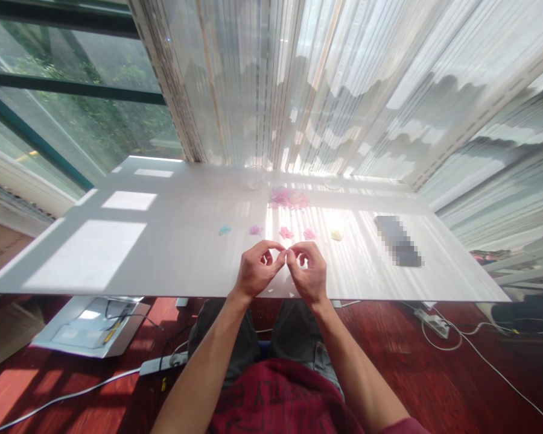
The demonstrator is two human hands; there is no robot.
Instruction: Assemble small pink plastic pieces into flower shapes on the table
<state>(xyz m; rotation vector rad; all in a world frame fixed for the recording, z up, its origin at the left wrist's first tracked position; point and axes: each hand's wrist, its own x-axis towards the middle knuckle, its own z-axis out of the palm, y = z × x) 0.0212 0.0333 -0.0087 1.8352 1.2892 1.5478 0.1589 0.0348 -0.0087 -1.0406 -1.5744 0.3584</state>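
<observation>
Left hand point(259, 268) and right hand point(310, 274): fingers pinched, tips meeting; contents, if any, cannot be told. Red-pink cluster point(286, 232) just beyond, on desk point(185, 253); pink pile point(289, 198) farther back. Judgement: light fingertip pressure, steady wrists best suit small pieces.

The person wears a dark red top point(294, 383) with darker block lettering point(276, 395) across its front, a right sleeve point(405, 426) of the same red, and dark grey trousers point(294, 328) with a paler patch near the right hip
</observation>
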